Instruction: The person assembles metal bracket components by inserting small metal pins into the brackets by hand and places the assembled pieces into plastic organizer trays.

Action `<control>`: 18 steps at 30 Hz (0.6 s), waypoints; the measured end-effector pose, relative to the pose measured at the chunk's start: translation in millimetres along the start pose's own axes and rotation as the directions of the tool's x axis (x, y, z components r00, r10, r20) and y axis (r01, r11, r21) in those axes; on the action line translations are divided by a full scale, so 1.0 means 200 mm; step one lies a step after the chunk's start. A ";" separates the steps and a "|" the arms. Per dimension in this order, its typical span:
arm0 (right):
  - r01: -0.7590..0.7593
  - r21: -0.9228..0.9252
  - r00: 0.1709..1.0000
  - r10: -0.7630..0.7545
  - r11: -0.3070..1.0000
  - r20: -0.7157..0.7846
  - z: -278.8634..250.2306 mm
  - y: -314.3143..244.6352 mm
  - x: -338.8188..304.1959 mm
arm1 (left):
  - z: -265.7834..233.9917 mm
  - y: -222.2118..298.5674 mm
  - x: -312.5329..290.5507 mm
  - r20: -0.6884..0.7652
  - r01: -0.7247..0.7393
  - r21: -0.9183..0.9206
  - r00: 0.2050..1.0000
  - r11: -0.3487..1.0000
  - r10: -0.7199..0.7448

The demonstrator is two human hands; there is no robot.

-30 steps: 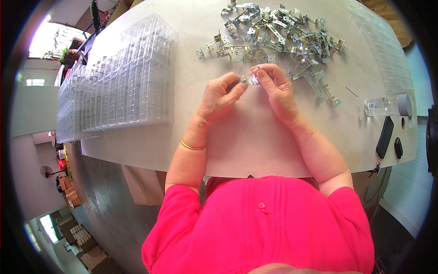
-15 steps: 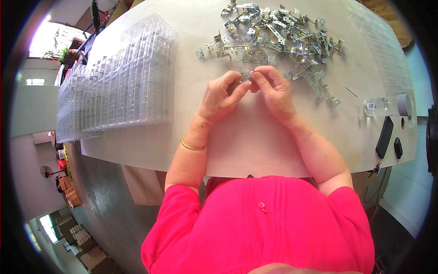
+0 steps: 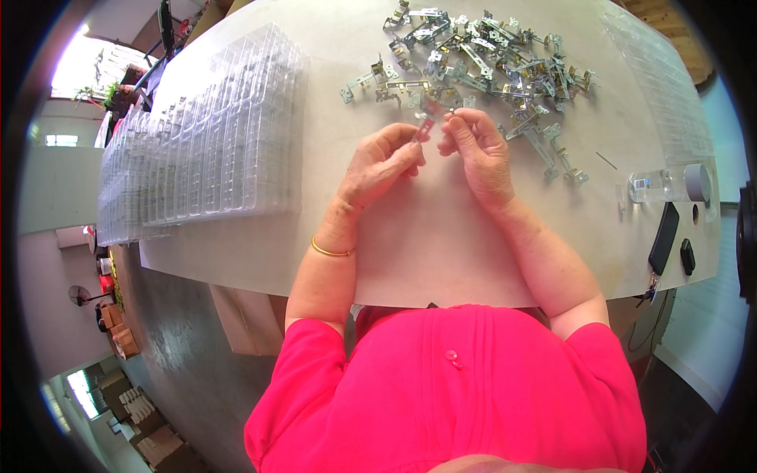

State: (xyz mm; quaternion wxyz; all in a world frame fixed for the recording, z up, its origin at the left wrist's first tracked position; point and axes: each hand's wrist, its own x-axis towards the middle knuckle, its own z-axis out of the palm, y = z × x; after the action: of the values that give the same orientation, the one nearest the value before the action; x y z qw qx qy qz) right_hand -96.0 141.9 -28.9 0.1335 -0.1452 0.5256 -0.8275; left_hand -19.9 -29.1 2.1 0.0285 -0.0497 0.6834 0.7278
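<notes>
Between its thumb and fingers, my left hand (image 3: 385, 162) pinches a small metal bracket (image 3: 425, 128), which looks reddish where it catches the shirt's colour. My right hand (image 3: 479, 154), just to the right, is closed in a pinch with its fingertips raised near the bracket. A thin bit seems to show at those fingertips, too small to name. The two hands are slightly apart. Beyond them lies a heap of metal brackets (image 3: 481, 59) in silver and brass tones, with several loose ones at its near edge.
Stacked clear plastic trays (image 3: 229, 134) stand at the left of the table (image 3: 441, 260). More clear trays (image 3: 670, 94) lie at the far right. Also on the right are a clear jar (image 3: 658, 185) with a grey lid, a black phone (image 3: 664, 238), keys (image 3: 650, 290) and a thin metal rod (image 3: 606, 160).
My hands have drawn a little apart; before, their fingertips met around the bracket. The bracket now stands up from my left fingers, and my right fingertips have risen slightly.
</notes>
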 end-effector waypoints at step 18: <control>0.074 -0.449 0.991 -0.015 0.891 0.135 0.01 -0.03 -0.05 | 0.03 -0.05 0.03 -0.127 -0.273 0.384 0.931 0.882 0.343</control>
State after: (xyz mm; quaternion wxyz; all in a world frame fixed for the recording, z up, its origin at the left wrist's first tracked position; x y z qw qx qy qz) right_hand -86.0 146.7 -23.3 0.1103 -0.2368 0.6907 -0.6744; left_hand -24.3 -22.4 -8.3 -0.1451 -0.0034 0.8036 0.5773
